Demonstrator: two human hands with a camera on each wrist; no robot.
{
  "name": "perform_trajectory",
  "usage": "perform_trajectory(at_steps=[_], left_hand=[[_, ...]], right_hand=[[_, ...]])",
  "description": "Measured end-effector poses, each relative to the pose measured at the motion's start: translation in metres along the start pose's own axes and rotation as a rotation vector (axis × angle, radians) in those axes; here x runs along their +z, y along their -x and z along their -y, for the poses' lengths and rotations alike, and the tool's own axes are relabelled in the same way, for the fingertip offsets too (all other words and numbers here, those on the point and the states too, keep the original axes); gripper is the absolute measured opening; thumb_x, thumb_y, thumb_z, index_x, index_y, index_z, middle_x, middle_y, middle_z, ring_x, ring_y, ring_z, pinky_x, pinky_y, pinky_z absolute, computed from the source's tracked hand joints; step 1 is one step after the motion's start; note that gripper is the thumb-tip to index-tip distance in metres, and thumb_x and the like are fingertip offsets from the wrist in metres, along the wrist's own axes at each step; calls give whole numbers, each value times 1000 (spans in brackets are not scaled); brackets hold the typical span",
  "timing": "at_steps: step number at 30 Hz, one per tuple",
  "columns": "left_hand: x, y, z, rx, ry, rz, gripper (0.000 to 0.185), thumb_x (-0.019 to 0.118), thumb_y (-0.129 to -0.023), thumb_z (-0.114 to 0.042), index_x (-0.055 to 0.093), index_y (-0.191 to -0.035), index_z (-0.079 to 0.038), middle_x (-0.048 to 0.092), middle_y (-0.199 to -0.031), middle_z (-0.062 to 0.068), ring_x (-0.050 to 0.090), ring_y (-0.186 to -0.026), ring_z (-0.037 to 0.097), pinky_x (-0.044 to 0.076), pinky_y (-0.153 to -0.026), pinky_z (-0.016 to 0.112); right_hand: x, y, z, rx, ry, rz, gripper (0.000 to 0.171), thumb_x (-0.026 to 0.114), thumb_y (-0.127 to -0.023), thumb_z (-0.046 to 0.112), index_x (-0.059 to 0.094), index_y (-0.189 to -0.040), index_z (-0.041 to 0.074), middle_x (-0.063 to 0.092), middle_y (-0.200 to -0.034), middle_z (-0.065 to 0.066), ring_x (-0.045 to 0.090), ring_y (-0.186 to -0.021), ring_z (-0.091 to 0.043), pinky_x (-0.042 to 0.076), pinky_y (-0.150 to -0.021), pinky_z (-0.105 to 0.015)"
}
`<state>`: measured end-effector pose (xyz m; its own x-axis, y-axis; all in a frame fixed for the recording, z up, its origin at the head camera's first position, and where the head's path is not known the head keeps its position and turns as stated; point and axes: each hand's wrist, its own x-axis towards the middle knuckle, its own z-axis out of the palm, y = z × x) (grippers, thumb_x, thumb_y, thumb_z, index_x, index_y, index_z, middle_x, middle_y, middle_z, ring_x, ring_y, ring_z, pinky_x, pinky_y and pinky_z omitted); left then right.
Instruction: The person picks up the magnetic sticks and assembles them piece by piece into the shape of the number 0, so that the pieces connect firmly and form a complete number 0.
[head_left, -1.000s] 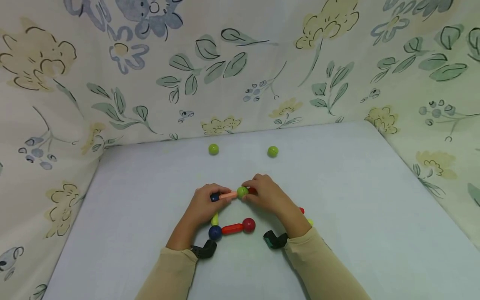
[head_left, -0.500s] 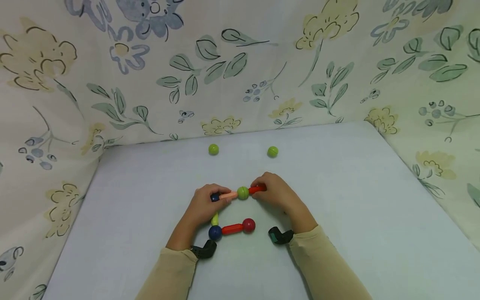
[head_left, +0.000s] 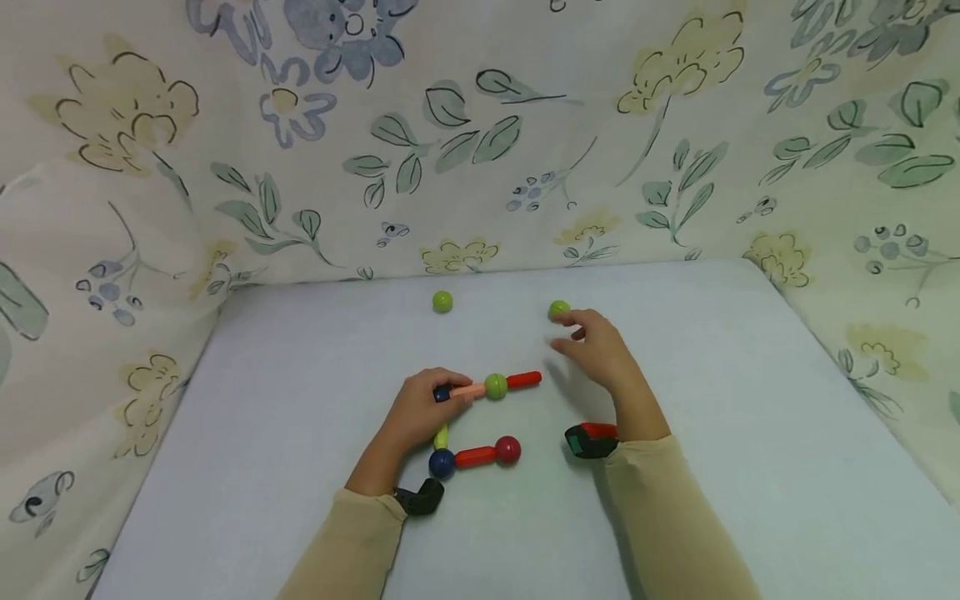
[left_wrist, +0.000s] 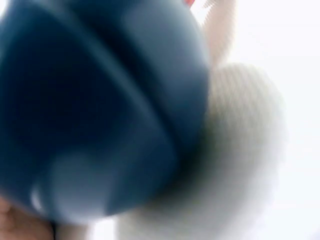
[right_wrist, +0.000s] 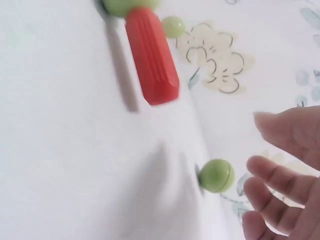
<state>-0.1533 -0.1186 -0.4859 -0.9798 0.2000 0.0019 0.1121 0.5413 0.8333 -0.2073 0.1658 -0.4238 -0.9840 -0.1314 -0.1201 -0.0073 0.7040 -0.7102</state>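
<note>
The left hand [head_left: 417,410] pinches a peach rod [head_left: 468,390]; beyond it, a red rod [head_left: 524,380] points its free end rightward. The right hand [head_left: 602,352], nearer, holds nothing, fingers parted. A loose green ball [head_left: 558,307] lies on the desk [head_left: 720,358] beyond; fingertips overlap it in the head view, but the right wrist view shows a gap.

Tan sleeves [head_left: 678,521], black wrist cameras [head_left: 422,497]

Cloth [head_left: 285,187]: cream, printed with yellow and blue flowers, green leaves, dark outlines
Tabletop [head_left: 712,375]: plain white from here
Sleeves [head_left: 352,542]: plain tan
Back balls [head_left: 442,302]: both lime green
Pinched rod [head_left: 468,391]: peach
Middle ball [head_left: 496,386]: lime green
Outer rod [head_left: 524,380]: red
Near corner ball [head_left: 442,463]: dark blue
Near end ball [head_left: 507,450]: deep red
</note>
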Motion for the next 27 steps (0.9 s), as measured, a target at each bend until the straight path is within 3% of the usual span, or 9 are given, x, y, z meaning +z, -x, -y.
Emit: perform_trajectory(at_steps=[3, 8, 12, 17, 21, 27], left_hand=[[-1, 0, -1, -15, -2, -9, 19, 76, -86, -26, 74, -105, -22, 70, -106, -6, 61, -106, 18, 47, -96, 45], [-1, 0, 0, -51, -13, 6, 20, 75, -87, -29, 74, -106, -23, 69, -108, -6, 59, -107, 18, 47, -96, 45], [-1, 0, -1, -51, -7, 1, 20, 74, -87, -32, 74, -106, -25, 69, -109, -7, 59, -108, 18, 47, -97, 45], [0, 0, 0, -41, -14, -19, 20, 75, -87, -32, 74, -106, -26, 69, -110, -8, 59, -110, 18, 47, -97, 45], [1, 0, 1, -42, -21, -13, 20, 74, -87, -32, 74, -106, -26, 69, -109, -8, 60, -110, 18, 47, -98, 45], [1, -1, 1, -33, -31, -12, 22, 74, -87, -32, 74, -108, -26, 69, -110, -8, 60, -111, 18, 47, -98, 44]], right_hand=[[-5, -17, 1, -33, 38, -7, 51, 65, -93, 20, 51, -142, 13, 38, -153, -13, 41, -136, -38, 42, -103, -56], [0, -36, -2, -24, 159, 70, 57, 64, -93, 14, 45, -147, 11, 25, -161, -16, 22, -147, -40, 24, -115, -60], [7, -33, -2, 17, 183, 97, 51, 63, -93, 12, 51, -143, 12, 37, -153, -17, 35, -141, -39, 30, -113, -57], [15, -17, -4, 31, 232, 123, 41, 62, -93, 10, 61, -133, 15, 52, -135, -18, 51, -122, -36, 41, -105, -56], [19, -1, -6, 39, 224, 144, 38, 66, -90, 10, 65, -127, 17, 55, -129, -17, 52, -113, -34, 45, -100, -55], [28, 12, -10, -21, 146, 149, 36, 75, -84, 14, 67, -119, 18, 57, -118, -11, 54, -106, -29, 47, -96, -50]])
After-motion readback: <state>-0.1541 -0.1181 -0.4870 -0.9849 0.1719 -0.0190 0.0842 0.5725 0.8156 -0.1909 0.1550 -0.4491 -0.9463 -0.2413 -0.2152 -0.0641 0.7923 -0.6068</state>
